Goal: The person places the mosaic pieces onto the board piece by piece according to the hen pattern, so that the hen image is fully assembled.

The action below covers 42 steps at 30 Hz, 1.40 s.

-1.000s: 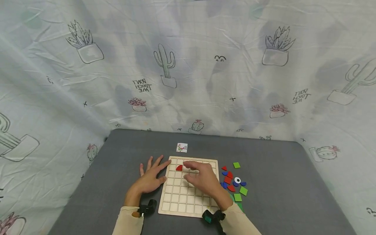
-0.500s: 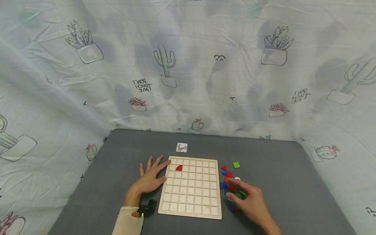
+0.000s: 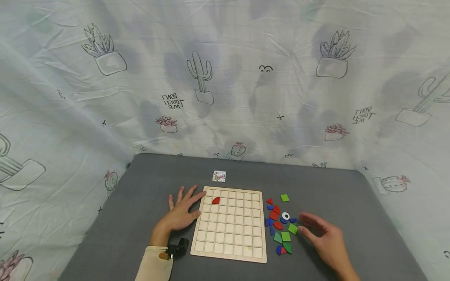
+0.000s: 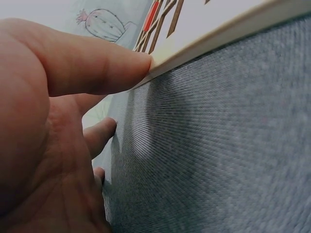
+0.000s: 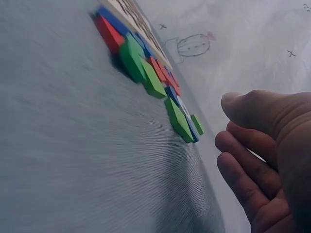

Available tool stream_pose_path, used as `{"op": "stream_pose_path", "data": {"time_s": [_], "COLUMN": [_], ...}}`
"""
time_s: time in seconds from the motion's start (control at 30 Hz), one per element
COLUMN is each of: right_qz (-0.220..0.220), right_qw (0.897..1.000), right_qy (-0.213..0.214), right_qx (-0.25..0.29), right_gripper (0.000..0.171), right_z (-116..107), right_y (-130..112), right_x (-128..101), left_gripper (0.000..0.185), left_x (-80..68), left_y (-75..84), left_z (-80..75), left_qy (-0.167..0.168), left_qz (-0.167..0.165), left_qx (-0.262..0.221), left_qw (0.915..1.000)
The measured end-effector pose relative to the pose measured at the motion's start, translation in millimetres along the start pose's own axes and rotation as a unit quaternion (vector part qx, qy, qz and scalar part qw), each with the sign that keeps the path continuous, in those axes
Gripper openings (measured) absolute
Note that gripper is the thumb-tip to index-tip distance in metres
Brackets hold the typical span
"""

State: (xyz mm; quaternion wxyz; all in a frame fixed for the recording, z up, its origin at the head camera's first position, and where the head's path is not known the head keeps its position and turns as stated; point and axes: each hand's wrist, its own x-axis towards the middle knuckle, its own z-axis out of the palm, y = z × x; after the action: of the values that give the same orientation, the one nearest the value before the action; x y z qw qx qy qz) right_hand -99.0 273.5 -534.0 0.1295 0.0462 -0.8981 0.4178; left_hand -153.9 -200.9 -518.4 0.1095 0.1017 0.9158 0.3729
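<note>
We see the left hand (image 3: pixel 179 215) flat on the grey table (image 3: pixel 140 187), fingers spread and straight, holding nothing; its thumb and index fingertip touch the left edge of the wooden grid board (image 3: pixel 230 224). 1 red quarter-circle piece (image 3: pixel 215 200) sits in a cell in the board's top-left area. A small pattern card (image 3: pixel 219 176) lies just beyond the board's far edge. Right of the board we have the loose pile of red, blue and green pieces (image 3: pixel 280 224), with 1 white ring (image 3: pixel 285 216) among them. Right hand (image 3: pixel 325 238) is relaxed and open just right of the pile, empty, fingertips near a green square (image 3: pixel 292 228).
</note>
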Motion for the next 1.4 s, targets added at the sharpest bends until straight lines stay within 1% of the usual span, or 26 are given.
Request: {"op": "stream_pose_path", "data": {"time_s": [0.1,0.23,0.33,0.43,0.57,0.7,0.83,0.97,1.1,1.23,1.3,1.4], "right_qz": [-0.023,-0.046,-0.057,-0.067,-0.069,-0.067,-0.070,-0.072,-0.060,-0.049,-0.057,-0.085], "right_qw": [1.000,0.998,0.997,0.996,0.993,0.992,0.992,0.992,0.993,0.994,0.994,0.994], "right_qy": [-0.005,-0.032,-0.049,-0.052,-0.051,-0.053,-0.054,-0.055,-0.056,-0.050,-0.045,-0.042], "right_qx": [0.002,0.011,-0.007,-0.041,-0.075,-0.092,-0.089,-0.087,-0.086,-0.084,-0.081,-0.056], "right_gripper": [0.038,0.038,0.041,0.044,0.044,0.042,0.043,0.044,0.042,0.041,0.042,0.043], "right_z": [3,10,14,17,19,20,21,24,25,24,24,27], "right_y": [5,10,11,9,3,-5,-9,-9,-9,-14,-19,-31], "right_x": [15,31,37,38,38,40,41,40,41,40,40,40], "left_gripper": [0.066,0.066,0.065,0.065,0.065,0.065,0.065,0.065,0.065,0.065,0.065,0.065], "left_x": [0.4,0.4,0.0,0.1,0.6,0.4,-0.3,-0.7,-0.6,-0.8,-1.3,-1.9], "left_y": [1.3,3.4,5.4,6.3,6.1,6.5,7.7,8.3,4.7,0.0,0.8,4.4], "left_z": [0.2,0.2,-0.4,-1.1,-1.8,-2.4,-3.3,-4.6,-2.2,1.6,0.8,-3.2], "left_qy": [0.001,0.001,-0.003,-0.003,0.001,0.003,0.004,0.006,0.019,0.032,0.031,0.017], "left_qz": [0.000,-0.001,-0.001,0.000,0.000,-0.001,-0.002,-0.002,0.018,0.038,0.032,0.012], "left_qx": [-0.002,0.000,-0.002,-0.006,-0.007,-0.004,-0.006,-0.013,-0.026,-0.037,-0.036,-0.028], "left_qw": [1.0000,1.0000,1.0000,1.0000,1.0000,1.0000,1.0000,0.9999,0.9993,0.9980,0.9984,0.9994]}}
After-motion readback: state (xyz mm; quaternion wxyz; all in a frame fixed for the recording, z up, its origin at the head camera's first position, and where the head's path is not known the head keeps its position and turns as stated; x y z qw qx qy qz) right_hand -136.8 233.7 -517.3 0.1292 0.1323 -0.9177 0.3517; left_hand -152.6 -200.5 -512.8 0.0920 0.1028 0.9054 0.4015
